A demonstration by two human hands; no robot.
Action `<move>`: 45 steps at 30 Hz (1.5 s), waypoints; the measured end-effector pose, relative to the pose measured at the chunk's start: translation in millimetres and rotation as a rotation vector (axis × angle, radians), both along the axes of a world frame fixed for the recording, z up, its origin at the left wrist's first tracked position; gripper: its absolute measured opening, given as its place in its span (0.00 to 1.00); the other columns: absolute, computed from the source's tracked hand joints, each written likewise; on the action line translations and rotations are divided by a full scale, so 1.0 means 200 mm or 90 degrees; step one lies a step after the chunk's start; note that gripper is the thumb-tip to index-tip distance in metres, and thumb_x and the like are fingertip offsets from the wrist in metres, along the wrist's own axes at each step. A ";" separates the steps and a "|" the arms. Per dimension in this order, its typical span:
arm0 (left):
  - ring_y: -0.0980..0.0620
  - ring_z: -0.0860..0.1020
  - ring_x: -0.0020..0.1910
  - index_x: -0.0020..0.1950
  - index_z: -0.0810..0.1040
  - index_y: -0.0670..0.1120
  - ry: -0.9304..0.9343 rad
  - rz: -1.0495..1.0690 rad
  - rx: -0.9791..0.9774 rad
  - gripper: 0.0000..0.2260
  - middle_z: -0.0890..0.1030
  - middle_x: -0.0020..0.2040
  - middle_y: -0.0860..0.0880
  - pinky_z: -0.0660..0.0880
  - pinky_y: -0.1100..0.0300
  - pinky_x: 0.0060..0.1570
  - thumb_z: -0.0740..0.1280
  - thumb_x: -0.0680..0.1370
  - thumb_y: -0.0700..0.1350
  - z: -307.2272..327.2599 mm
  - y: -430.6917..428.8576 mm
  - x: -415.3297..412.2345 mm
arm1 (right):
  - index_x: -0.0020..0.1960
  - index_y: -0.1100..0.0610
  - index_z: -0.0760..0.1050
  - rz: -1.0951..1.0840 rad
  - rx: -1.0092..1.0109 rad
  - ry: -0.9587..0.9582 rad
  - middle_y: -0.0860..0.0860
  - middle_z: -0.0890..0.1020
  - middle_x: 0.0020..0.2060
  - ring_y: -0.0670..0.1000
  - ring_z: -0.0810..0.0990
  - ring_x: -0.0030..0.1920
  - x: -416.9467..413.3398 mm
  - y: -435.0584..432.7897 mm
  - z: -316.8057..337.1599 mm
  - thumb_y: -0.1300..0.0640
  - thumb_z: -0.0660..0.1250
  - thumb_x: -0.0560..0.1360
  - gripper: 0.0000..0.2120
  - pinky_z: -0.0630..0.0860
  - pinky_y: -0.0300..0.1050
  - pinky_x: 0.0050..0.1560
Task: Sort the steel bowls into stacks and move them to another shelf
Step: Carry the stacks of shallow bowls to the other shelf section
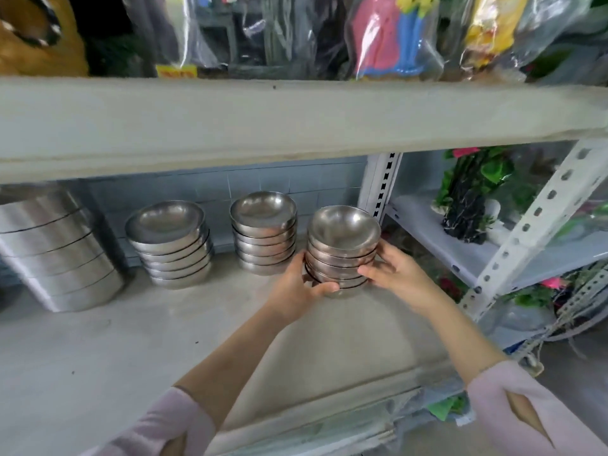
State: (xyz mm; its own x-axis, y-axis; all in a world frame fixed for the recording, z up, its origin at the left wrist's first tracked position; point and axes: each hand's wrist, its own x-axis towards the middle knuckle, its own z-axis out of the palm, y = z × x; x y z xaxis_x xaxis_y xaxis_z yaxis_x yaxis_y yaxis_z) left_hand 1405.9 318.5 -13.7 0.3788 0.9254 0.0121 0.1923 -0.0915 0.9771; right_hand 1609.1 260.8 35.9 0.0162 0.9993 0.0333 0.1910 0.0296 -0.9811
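A stack of several small steel bowls [342, 245] sits at the right end of the pale stone shelf [164, 324]. My left hand [297, 287] grips its lower left side and my right hand [394, 269] grips its right side. To the left stand a second stack of steel bowls [263, 235] and a third stack of wider, shallower steel bowls [171, 245]. All three stacks stand upright with their open sides up. The held stack's base is hidden by my fingers, so I cannot tell whether it touches the shelf.
A tilted stack of tall steel tins [56, 255] leans at the far left. The thick upper shelf [296, 120] hangs low overhead, loaded with plastic-bagged toys [394, 37]. A white perforated metal rack [533, 225] with artificial plants [473, 192] adjoins on the right.
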 end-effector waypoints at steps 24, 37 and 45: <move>0.55 0.73 0.66 0.74 0.62 0.46 0.083 0.242 0.026 0.41 0.75 0.66 0.52 0.68 0.54 0.70 0.77 0.67 0.55 -0.04 0.26 0.33 | 0.73 0.55 0.68 0.127 -0.044 0.183 0.50 0.78 0.66 0.48 0.73 0.70 0.26 0.58 -0.12 0.68 0.68 0.75 0.28 0.63 0.51 0.75; 0.61 0.81 0.50 0.61 0.80 0.51 0.209 0.343 0.017 0.15 0.82 0.56 0.56 0.75 0.71 0.46 0.72 0.75 0.50 0.11 -0.33 -0.09 | 0.52 0.52 0.81 -0.003 0.175 0.009 0.43 0.84 0.44 0.38 0.81 0.42 0.00 0.06 0.00 0.59 0.72 0.74 0.07 0.74 0.30 0.46; 0.52 0.78 0.59 0.67 0.77 0.51 0.490 0.619 0.097 0.19 0.77 0.65 0.53 0.69 0.63 0.59 0.70 0.76 0.50 0.30 -1.10 -0.92 | 0.60 0.53 0.80 0.339 0.322 -0.180 0.42 0.82 0.56 0.36 0.77 0.58 -0.87 -0.12 0.11 0.56 0.73 0.74 0.16 0.67 0.28 0.62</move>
State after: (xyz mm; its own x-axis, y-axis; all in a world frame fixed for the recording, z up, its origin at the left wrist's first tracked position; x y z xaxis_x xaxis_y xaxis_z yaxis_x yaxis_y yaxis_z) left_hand 1221.2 99.1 45.4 -0.5039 0.8346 0.2225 0.7605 0.3064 0.5726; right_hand 1436.1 236.7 57.4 -0.5375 0.7329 0.4171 0.2665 0.6169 -0.7405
